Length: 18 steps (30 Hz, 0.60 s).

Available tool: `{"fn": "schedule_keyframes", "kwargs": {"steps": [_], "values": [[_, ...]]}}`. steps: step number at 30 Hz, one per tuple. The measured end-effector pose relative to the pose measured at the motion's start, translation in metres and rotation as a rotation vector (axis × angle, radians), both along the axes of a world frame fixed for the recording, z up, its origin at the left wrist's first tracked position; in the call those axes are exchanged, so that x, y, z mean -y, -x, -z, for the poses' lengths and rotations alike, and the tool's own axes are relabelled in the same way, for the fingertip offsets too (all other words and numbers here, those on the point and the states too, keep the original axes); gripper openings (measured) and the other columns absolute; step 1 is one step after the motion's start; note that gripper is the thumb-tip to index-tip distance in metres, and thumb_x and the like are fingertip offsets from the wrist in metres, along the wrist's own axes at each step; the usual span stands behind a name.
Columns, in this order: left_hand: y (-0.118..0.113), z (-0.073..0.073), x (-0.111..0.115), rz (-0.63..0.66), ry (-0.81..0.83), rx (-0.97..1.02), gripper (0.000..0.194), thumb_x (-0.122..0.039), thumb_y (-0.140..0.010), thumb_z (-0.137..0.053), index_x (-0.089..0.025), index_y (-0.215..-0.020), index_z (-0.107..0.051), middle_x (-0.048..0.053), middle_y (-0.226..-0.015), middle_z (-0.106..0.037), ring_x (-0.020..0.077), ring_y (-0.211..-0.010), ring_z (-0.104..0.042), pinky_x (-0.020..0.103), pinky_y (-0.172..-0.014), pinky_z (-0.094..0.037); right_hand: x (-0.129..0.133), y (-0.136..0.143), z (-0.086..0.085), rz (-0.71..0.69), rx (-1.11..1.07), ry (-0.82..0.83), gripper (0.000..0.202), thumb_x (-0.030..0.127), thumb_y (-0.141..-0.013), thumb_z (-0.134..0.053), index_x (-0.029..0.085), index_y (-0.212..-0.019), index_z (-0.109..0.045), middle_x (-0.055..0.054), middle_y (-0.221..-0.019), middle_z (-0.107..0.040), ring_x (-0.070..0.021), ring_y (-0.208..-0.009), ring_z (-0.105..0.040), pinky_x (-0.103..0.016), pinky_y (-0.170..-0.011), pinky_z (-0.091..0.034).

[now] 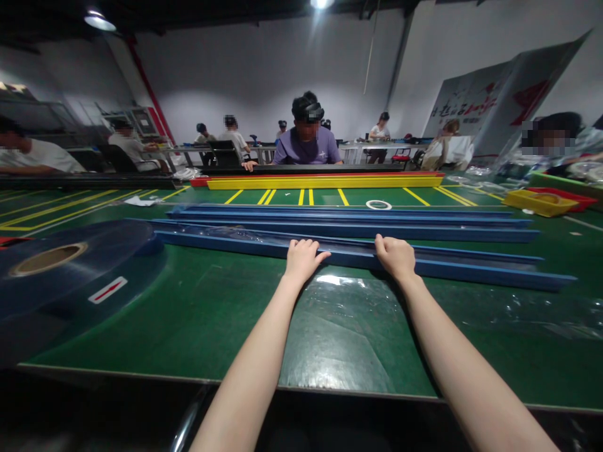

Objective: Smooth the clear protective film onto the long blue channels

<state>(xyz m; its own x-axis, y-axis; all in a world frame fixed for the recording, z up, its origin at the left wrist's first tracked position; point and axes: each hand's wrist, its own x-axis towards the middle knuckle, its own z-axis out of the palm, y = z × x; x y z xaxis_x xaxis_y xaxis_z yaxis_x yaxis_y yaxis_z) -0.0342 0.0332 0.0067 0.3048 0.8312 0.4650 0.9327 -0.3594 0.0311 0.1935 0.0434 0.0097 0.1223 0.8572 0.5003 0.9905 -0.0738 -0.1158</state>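
Observation:
A long blue channel strip (pixel 348 252) lies across the green table in front of me. My left hand (pixel 301 260) has its fingers hooked over the near wall of this strip, with the thumb pointing right. Farther right, my right hand (pixel 397 257) is closed on the same strip, thumb side up. Crumpled clear film (pixel 226 233) shows in the left part of the channel. More clear plastic film (pixel 339 339) lies flat on the table between my forearms. Whether either hand also pinches film is hidden.
A large film roll (pixel 117 251) lies at the left. More blue strips (pixel 358 226) lie just beyond, then a tape ring (pixel 379 204) and a yellow strip (pixel 325 182). A person (pixel 306 141) sits opposite. Yellow tray (pixel 539 202) at right.

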Motion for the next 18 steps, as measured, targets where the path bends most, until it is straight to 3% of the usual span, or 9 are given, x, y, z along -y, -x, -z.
{"fn": "schedule_keyframes", "kwargs": {"steps": [18], "values": [[0.0015,0.0034,-0.0039,-0.017,0.033,0.023,0.043,-0.054,-0.084,-0.039,-0.018,-0.088,-0.061,0.006,-0.090,-0.065,0.0203,-0.090,-0.055,0.032,-0.075,-0.030,0.0020,0.0018,-0.0024,-0.014,-0.021,0.017,0.052,0.039,-0.087,-0.027,0.017,-0.070,-0.070,-0.010,-0.073,-0.068,-0.0182,-0.065,-0.060,-0.025,-0.054,-0.031]]}}
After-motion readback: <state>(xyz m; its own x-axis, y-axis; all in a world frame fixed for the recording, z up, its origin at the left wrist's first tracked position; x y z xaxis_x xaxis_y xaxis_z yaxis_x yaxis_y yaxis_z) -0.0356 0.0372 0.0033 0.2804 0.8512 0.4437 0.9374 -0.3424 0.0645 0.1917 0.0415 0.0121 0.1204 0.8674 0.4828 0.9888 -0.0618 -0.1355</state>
